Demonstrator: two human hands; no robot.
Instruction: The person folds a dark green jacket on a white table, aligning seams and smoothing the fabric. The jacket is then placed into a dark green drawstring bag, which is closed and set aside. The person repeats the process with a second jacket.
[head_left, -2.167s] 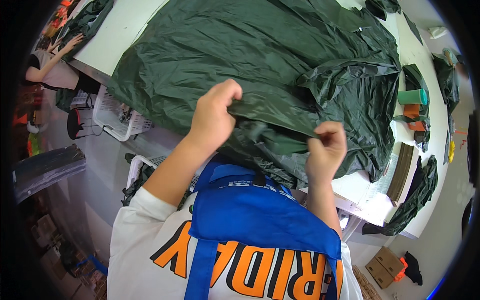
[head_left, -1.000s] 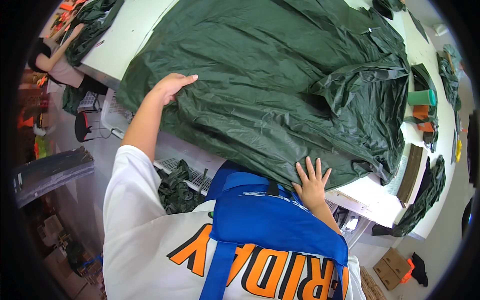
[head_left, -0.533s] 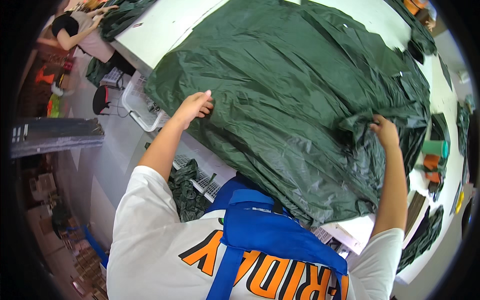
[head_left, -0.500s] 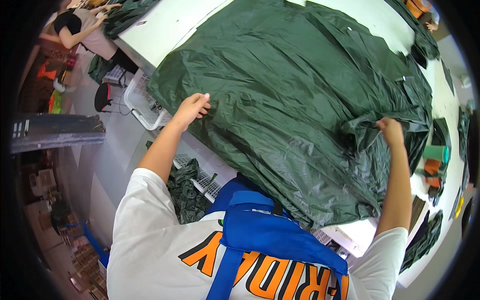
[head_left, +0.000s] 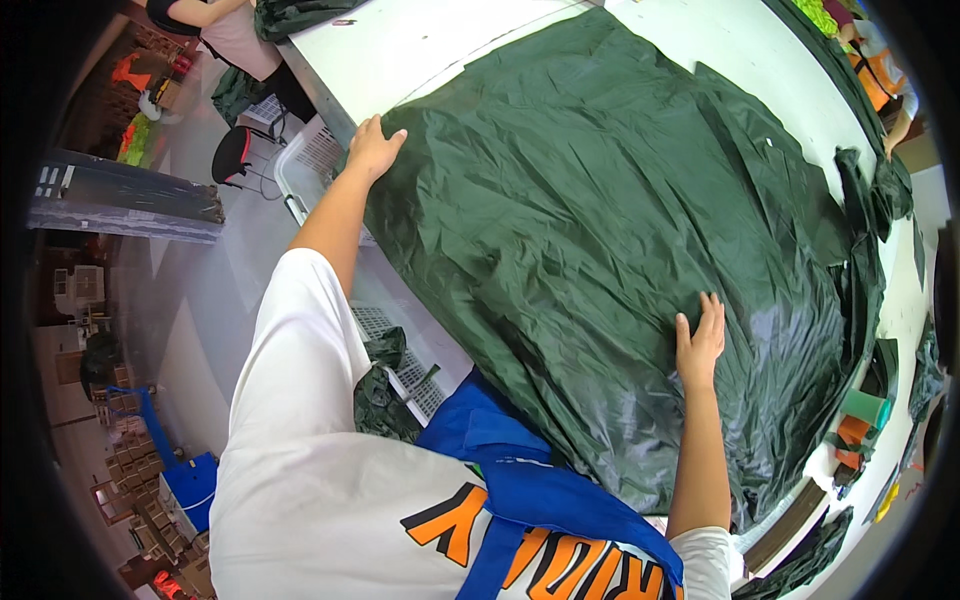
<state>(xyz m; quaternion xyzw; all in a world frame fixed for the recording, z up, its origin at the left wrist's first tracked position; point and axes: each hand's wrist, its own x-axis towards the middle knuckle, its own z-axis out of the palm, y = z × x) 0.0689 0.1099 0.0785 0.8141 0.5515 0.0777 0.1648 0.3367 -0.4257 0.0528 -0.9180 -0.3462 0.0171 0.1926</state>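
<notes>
Both hands are lying flat with fingers spread on the dark green fabric sheet (head_left: 620, 200), left hand (head_left: 373, 147) pressing its far-left edge, right hand (head_left: 699, 343) nearer the body, across the white tabletop (head_left: 420, 40).

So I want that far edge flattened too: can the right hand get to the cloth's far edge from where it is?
Probably not without leaning: the right hand lies flat mid-cloth, with wide fabric beyond it.

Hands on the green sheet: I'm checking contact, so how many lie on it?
2. The left hand lies flat at the sheet's far-left edge; the right hand lies flat nearer the body.
</notes>
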